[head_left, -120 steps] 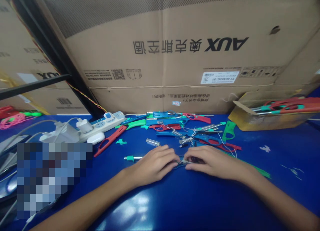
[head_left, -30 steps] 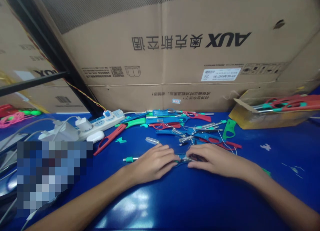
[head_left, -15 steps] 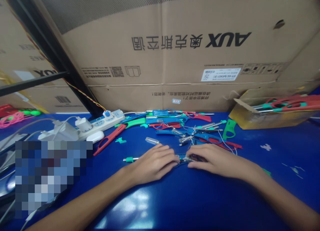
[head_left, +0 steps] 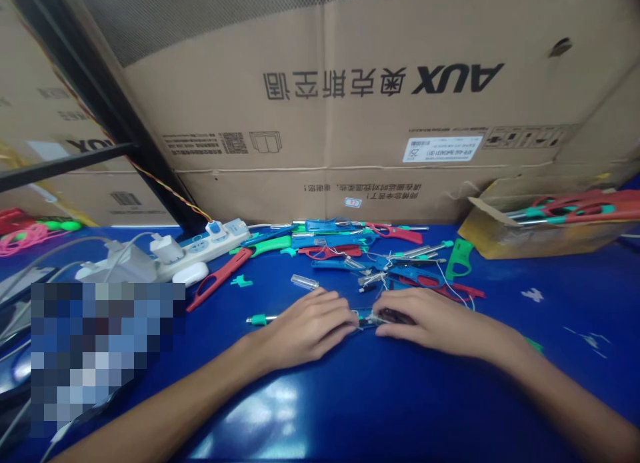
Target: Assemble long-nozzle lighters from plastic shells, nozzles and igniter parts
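Note:
A long-nosed lighter [head_left: 259, 320] lies level on the blue table, its metal tube and teal tip sticking out to the left of my left hand. My left hand [head_left: 317, 323] is closed over the lighter's middle, fingertips pressed together. At the handle end, my right hand [head_left: 425, 319] pinches it between thumb and fingers. Small inner parts and a thin wire show in the narrow gap between the hands, but the fingers hide most of the body. Just beyond the left hand lies a clear plastic tube [head_left: 305, 281].
Red and blue lighter parts [head_left: 340, 265] with wires are heaped beyond my hands. A cardboard box [head_left: 545, 239] of lighters stands at right. A white power strip [head_left: 205, 246] and a red handle shell [head_left: 219, 279] lie at left. A large carton [head_left: 320, 129] walls off the back.

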Demonstrator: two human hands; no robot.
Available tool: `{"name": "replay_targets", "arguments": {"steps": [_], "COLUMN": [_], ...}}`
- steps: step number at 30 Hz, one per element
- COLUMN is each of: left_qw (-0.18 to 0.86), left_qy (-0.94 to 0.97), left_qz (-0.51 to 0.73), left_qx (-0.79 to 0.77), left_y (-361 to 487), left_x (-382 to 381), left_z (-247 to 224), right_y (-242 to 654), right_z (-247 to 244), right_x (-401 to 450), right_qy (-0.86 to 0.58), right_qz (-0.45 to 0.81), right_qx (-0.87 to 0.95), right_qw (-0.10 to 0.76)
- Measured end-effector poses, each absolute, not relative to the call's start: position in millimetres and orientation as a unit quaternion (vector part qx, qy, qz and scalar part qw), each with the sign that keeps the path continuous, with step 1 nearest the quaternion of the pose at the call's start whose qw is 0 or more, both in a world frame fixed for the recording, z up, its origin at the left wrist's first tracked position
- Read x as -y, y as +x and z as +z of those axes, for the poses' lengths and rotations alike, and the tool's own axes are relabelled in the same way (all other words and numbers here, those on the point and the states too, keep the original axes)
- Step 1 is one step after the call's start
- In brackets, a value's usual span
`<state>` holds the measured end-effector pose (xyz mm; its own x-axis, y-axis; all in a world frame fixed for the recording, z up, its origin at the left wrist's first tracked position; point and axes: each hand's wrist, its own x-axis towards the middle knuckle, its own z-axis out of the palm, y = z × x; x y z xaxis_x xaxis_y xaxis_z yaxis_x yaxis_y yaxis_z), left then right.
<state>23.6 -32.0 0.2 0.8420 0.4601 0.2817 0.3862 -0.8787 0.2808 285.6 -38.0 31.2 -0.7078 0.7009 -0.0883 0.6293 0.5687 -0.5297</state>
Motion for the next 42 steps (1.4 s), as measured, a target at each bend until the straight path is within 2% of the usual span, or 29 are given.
{"name": "replay_targets", "arguments": {"steps": [42], "left_qw": [0.129], "left_qy": [0.954], "left_qz": [0.158], "left_qx": [-0.218], "left_y": [22.3], "left_x": [31.0], "left_z": [1.6], "right_y": [288.0], "right_z": [35.8], "right_x": [39.7], "right_qy": [-0.392], "right_qz": [0.268], "right_qx": [0.879], "right_qw": [0.055]}}
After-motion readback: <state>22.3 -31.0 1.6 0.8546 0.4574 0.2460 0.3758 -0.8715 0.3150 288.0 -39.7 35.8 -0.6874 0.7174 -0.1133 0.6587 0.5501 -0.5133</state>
